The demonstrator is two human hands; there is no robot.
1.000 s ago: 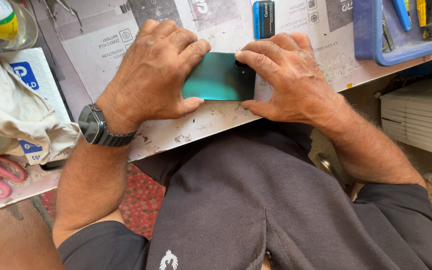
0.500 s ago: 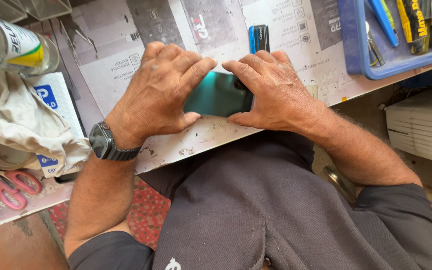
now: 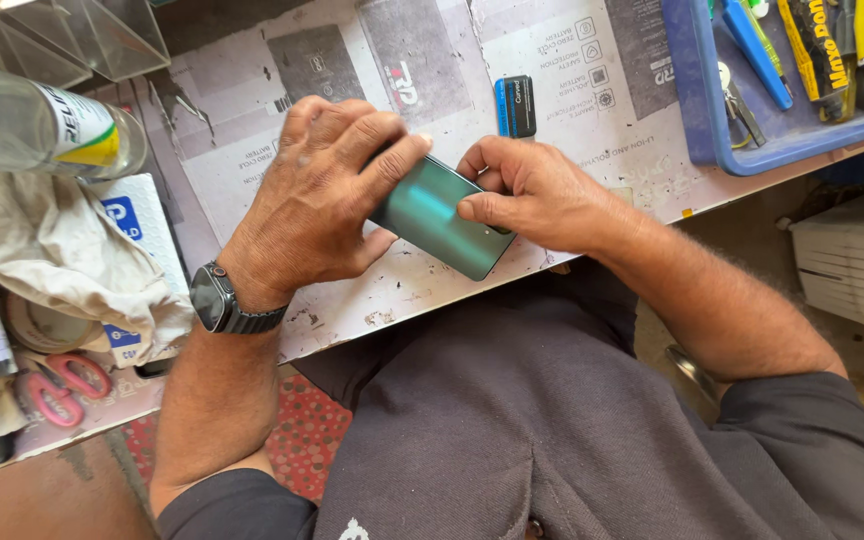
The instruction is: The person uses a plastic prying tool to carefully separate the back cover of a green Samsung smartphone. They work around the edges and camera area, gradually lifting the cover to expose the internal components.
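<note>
Nearest, a dark grey shirt (image 3: 512, 430) filling the lower frame, a patch of red patterned floor (image 3: 297, 440) showing beside it. Just above, at the counter's (image 3: 352, 315) near edge, a green phone (image 3: 439, 216) held back side up, tilted, its lower corner close over the counter edge. Left hand (image 3: 317, 205) curled over the phone's left end, fingers (image 3: 392, 165) draped across the top, thumb underneath, gripping it; dark smartwatch (image 3: 214, 300) on that wrist. Right hand (image 3: 532, 195) closed on the phone's right end, thumb (image 3: 482, 208) pressed flat on the green back, remaining fingers folded behind. Off to the left, red-handled scissors (image 3: 57, 380) near the counter edge, a crumpled pale cloth (image 3: 62, 255) beyond them, and a clear plastic bottle (image 3: 37, 125) lying on its side above the cloth. Beyond the hands, a small black and blue box (image 3: 515, 106) lying on printed cardboard sheets (image 3: 562, 60) spread over the counter. Farthest right, a blue tray (image 3: 697, 100) holding tools and tubes.
</note>
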